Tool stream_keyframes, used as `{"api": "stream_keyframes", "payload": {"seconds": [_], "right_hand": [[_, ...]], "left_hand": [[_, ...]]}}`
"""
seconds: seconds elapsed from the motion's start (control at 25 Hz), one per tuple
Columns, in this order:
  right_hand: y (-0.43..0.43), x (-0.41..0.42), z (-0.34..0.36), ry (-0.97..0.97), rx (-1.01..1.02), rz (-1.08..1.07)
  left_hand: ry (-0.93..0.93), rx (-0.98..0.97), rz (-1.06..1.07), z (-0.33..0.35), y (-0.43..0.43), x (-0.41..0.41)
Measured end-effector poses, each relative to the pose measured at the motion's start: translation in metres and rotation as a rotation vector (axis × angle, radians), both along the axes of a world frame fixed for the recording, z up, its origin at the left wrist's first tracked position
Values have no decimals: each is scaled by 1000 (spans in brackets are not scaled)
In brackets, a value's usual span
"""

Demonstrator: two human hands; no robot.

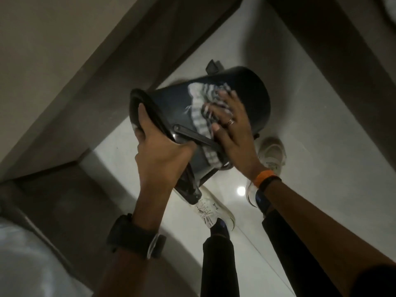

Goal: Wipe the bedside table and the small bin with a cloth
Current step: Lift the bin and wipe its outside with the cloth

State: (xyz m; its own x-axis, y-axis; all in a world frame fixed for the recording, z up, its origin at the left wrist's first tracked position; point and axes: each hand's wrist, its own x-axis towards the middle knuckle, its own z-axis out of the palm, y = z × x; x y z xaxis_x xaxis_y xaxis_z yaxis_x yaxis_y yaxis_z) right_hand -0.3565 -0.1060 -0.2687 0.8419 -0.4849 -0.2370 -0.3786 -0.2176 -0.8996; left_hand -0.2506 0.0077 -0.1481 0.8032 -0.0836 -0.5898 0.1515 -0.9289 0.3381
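- Left hand grips the rim of the small bin, holding it tilted above the floor.
- Bin's side carries a striped cloth.
- Right hand, fingers spread flat, presses the cloth against the bin.

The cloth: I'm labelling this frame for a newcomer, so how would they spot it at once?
Find the dark bin held tilted above the pale floor, its rim gripped by the left hand. The cloth lies on its side wall under the right hand. It is the only striped thing, white bands on black.
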Motion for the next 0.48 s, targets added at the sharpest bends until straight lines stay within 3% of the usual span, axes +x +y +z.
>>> {"api": "stream_keyframes", "payload": {"seconds": [0.12, 0.2, 0.28, 0.4, 0.48], "right_hand": [[-45, 18, -16, 137, 120, -256], [-60, 31, -21, 184, 66, -266], [-46, 37, -12, 109, 28, -84], [2, 7, -3, -110, -200, 374], [-6, -13, -10, -135, -311, 506]], "left_hand": [[2, -59, 180, 0, 4, 13], [31, -119, 270, 0, 5, 23], [74, -151, 317, -1, 6, 37], [187, -224, 371, -13, 15, 51], [219, -229, 359, -20, 22, 47]]}}
